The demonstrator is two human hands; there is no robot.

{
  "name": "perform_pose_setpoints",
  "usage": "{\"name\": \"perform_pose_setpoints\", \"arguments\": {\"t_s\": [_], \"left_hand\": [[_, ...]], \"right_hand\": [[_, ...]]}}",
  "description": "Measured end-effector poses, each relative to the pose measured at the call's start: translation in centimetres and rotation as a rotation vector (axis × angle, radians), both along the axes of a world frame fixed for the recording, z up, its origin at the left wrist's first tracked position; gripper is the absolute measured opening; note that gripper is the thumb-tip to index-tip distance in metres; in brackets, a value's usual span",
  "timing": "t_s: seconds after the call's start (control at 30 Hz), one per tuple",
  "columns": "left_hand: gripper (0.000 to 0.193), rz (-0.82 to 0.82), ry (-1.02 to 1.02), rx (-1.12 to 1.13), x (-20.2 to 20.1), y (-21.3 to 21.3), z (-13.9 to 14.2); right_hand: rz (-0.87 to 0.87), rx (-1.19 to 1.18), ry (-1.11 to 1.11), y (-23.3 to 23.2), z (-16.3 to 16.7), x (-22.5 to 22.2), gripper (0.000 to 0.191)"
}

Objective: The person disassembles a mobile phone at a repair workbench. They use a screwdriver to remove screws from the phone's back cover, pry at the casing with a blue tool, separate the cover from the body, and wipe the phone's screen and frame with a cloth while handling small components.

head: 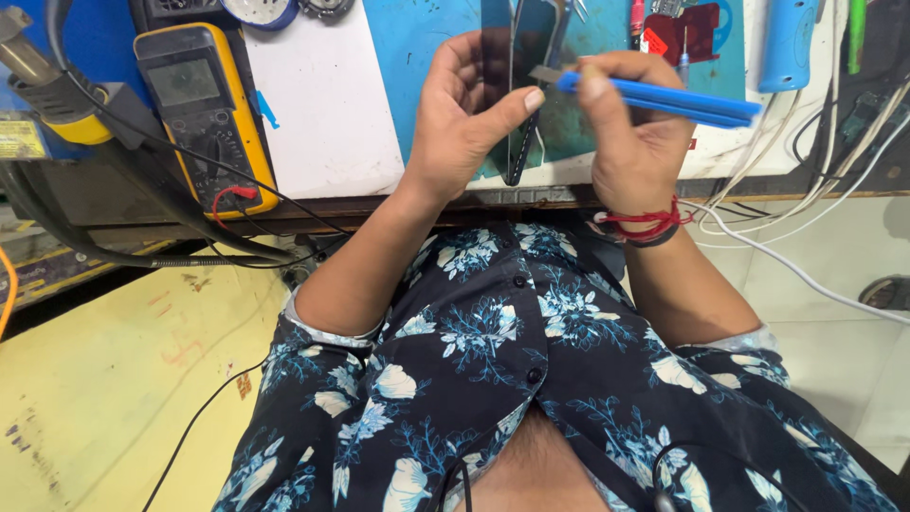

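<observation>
My left hand (464, 118) holds a thin dark flat panel (496, 57) on edge above the bench, thumb pressed against its right side. In my right hand (630, 133) I grip a blue plastic pry tool (682, 100), whose metal tip touches the panel's edge near my left thumb. A red thread band (649, 223) circles my right wrist. Both hands hover over a teal work mat (417, 38) at the bench's front edge.
A yellow multimeter (204, 104) with black and red leads lies at the left, beside a white sheet (322, 104). A hot-air tool handle (43, 81) sits far left. A blue handle (787, 43), a red part (678, 33) and white cables (806, 199) are at the right.
</observation>
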State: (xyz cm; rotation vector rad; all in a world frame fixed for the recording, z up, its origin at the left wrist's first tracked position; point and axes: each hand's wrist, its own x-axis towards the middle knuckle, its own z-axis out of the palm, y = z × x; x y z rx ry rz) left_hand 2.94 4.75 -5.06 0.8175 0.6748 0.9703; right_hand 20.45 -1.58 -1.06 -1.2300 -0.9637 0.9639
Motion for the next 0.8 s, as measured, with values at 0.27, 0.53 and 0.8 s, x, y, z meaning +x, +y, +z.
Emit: {"name": "perform_pose_setpoints", "arguments": {"t_s": [0.27, 0.53, 0.8], "left_hand": [[0.061, 0.097, -0.095, -0.066, -0.1, -0.7, -0.6], [0.062, 0.089, -0.107, -0.057, -0.4, -1.1, -0.8], [0.058, 0.061, -0.147, -0.024, -0.9, -1.2, -1.2]], "right_hand": [[0.181, -0.148, -0.232, -0.4, -0.5, -1.0, 0.034], [0.231, -0.021, -0.520, -0.2, 0.5, -0.9, 0.027], [0.245, 0.056, -0.689, -0.1, 2.1, -1.2, 0.024]]}}
